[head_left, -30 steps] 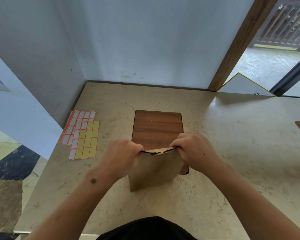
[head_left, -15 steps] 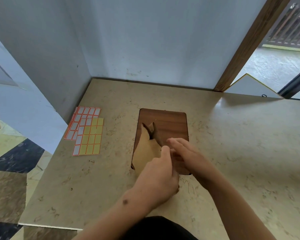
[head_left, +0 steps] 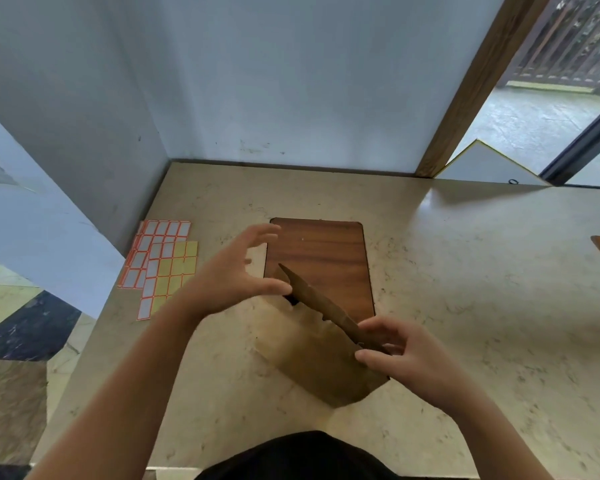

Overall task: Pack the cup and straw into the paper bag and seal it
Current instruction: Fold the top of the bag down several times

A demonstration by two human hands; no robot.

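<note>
Here right hand (head_left: pixel 407 355) pinches paper bag (head_left: pixel 312 348) top corner; left hand (head_left: pixel 236 275) touches opposite end.

A plain brown kraft paper bag (head_left: pixel 312 355) is seen standing on the pale marbled countertop, partly over the near edge of a dark wooden board, and turned so that one lower corner points toward the viewer. Its top is folded over into a flattened, darker flap running diagonally from the upper left to the lower right. The flap's edge is uneven and slightly torn. A small dark gap is visible beneath the flap at its left end, so the mouth is not fully closed there. The side panels are lightly creased. Neither cup nor straw can be seen.
</note>
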